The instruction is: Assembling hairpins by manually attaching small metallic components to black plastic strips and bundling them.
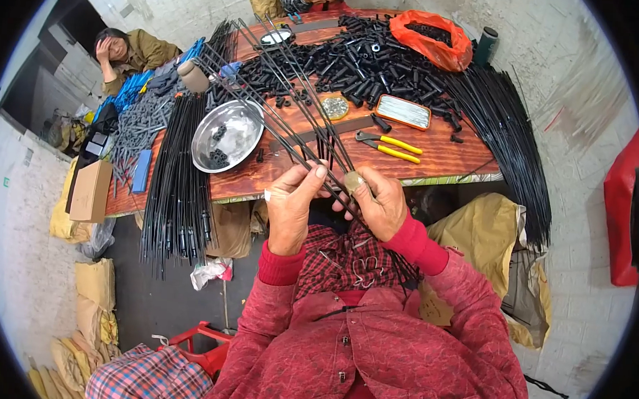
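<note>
My left hand (291, 202) pinches a loose bunch of long, thin black rods (328, 137) between thumb and fingers, just off the table's near edge. Close beside it, my right hand (378, 203) is closed around the lower part of the same bunch. A tan cover sits on the right thumb, and a bit of white tape is on a left finger. The rods fan up and away over the table, their lower ends dropping towards my lap. Beyond the hands lie yellow-handled pliers (393, 147) and a shiny metal bowl (227, 135) with a few small black parts.
Black tubular parts (368, 66) heap across the wooden table (449, 159). Rod bundles overhang its left (179, 186) and right (504, 136) sides. A white-filled tray (403, 112), an orange bag (430, 40) and a cardboard box (90, 191) stand there. Two other people sit beyond.
</note>
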`<state>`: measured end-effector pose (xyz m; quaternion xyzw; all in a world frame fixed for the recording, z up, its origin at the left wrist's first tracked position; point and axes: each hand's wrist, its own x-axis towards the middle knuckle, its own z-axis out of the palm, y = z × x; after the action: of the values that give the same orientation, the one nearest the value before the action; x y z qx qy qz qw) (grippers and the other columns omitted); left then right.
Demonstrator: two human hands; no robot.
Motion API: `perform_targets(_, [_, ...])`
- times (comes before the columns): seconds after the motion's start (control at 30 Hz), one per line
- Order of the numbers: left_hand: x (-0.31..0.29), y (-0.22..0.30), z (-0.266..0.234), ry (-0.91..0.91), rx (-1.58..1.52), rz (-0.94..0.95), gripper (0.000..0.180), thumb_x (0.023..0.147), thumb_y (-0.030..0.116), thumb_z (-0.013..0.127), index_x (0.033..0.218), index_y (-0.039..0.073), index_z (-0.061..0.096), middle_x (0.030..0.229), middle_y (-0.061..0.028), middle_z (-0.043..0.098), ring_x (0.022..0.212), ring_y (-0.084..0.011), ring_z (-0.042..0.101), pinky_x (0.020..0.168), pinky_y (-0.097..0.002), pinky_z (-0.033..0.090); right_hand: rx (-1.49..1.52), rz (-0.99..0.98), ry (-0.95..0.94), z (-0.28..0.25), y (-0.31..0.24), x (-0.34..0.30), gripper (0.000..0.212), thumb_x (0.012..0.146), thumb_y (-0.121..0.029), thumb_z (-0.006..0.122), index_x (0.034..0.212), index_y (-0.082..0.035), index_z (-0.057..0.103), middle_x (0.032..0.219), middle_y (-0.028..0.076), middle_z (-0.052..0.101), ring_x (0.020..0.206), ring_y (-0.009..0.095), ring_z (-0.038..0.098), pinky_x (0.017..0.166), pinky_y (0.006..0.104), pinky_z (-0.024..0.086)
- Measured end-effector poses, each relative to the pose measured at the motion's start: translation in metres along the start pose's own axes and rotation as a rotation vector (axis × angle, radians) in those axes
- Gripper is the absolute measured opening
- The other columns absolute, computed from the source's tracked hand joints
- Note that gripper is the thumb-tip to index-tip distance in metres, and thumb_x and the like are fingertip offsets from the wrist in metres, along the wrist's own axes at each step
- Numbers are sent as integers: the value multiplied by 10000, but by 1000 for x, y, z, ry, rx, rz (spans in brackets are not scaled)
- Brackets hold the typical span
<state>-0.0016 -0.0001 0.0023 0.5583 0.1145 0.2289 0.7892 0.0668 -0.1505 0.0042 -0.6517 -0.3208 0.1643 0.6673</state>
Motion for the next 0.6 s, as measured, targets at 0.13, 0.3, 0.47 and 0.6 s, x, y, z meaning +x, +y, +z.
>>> perform_targets(0.13, [-1, 0, 0, 4, -9, -16, 173, 924, 156, 689, 998, 0, 704, 834, -11, 676, 713, -65, 601, 672, -211, 480, 8, 3, 27, 2, 2, 0, 337, 1051, -280, 459, 1015, 22, 604, 731, 77, 683, 602, 93, 621, 524, 236, 483])
perform_targets(0.3, [-3, -4, -5, 17, -20, -23, 153, 925, 143, 687, 988, 4, 701, 842, -1, 664, 718, -60, 585, 673, -211, 470, -11, 10, -23, 0, 1, -2, 322, 1052, -266, 458, 996, 17, 601, 751, 75, 681, 628, 98, 639, 529, 227, 490])
perform_targets(0.47, [0, -10, -4, 13, -52, -4, 136, 924, 121, 683, 987, 2, 700, 888, -43, 700, 722, -81, 635, 653, -209, 516, 33, -2, 21, 1, 9, -2, 332, 1052, -297, 457, 1011, 4, 592, 693, 49, 658, 569, 88, 611, 499, 215, 457])
perform_targets(0.6, [3, -11, -3, 6, -27, 20, 142, 929, 125, 677, 988, -3, 696, 882, -39, 693, 715, -76, 625, 654, -212, 510, 10, 71, -41, -4, 1, 1, 340, 1050, -317, 458, 1019, -2, 585, 660, 30, 623, 516, 85, 578, 473, 215, 439])
